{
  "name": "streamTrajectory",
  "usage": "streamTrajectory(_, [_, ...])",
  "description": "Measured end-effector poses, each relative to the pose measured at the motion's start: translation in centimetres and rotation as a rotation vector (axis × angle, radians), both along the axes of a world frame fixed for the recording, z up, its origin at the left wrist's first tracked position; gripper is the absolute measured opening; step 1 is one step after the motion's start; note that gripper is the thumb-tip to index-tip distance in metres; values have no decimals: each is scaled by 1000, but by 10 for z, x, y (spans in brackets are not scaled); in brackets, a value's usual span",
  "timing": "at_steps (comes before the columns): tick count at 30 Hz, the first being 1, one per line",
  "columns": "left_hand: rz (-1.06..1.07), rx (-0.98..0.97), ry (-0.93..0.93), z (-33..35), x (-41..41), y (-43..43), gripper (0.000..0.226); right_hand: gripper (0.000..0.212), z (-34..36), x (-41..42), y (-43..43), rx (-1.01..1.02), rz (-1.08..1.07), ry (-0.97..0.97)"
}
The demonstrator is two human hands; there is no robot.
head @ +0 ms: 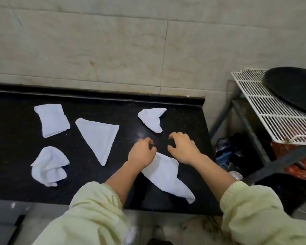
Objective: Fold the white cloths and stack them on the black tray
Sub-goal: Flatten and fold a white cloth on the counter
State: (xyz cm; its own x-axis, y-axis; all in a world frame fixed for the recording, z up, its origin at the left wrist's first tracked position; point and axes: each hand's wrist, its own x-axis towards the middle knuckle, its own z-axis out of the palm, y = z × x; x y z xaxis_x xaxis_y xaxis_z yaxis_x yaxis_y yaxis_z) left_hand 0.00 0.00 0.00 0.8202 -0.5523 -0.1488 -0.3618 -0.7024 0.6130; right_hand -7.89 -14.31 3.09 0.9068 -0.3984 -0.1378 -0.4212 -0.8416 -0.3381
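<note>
Both hands over the black surface (pixel 11 156), fingers curled, holding nothing.

Left hand (pixel 141 152) and right hand (pixel 183 147) flank the nearest white cloth (pixel 166 175). Triangular folded cloth (pixel 100 137) at 10 o'clock. Black tray (pixel 293 89) at 2 o'clock, on the white rack (pixel 265 110).

Five white cloths relative to triangle-folded cloth (pixel 99 138): rectangle-folded (pixel 51 120) left, crumpled (pixel 49 166) lower left, bunched (pixel 153 119) right, half-folded (pixel 166 175) lower right; black tray (pixel 291 89) far right, bare

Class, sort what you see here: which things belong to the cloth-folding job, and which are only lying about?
Job:
triangle-folded cloth
square-folded cloth
crumpled cloth
far cloth
cloth under the hands
black tray

Lying about:
white wire rack
red bag
</note>
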Motion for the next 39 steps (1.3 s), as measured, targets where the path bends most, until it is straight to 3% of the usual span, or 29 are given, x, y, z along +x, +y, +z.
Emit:
streamTrajectory(6, [168,131,206,-43,-3,-10,39,41,-56,-14,-21,115,-25,221])
streamTrajectory(12, [309,215,316,-60,5,-16,60,53,-82,-15,-22,226,-95,217])
streamTrajectory(16, [276,142,394,-67,12,-18,61,45,-89,-7,-19,272,-131,241])
streamTrajectory(20, [195,51,441,-69,20,-15,35,28,-85,0,-17,235,-83,278])
streamTrajectory(22, [173,5,460,-70,23,-13,32,21,-79,3,-16,233,-50,276])
streamTrajectory(25, [154,-49,526,-66,32,-10,34,28,-65,10,-16,360,-46,183])
streamTrajectory(28, [63,-109,630,-50,46,-5,51,23,-45,15,-20,500,-24,78])
streamTrajectory(31, [-19,-160,673,-25,61,2,34,22,-27,21,-30,577,22,34])
streamTrajectory(36, [-29,-336,657,21,78,16,16,43,-4,35,-50,606,145,159])
streamTrajectory(39, [-21,-375,634,42,87,25,20,54,7,44,-62,605,197,229])
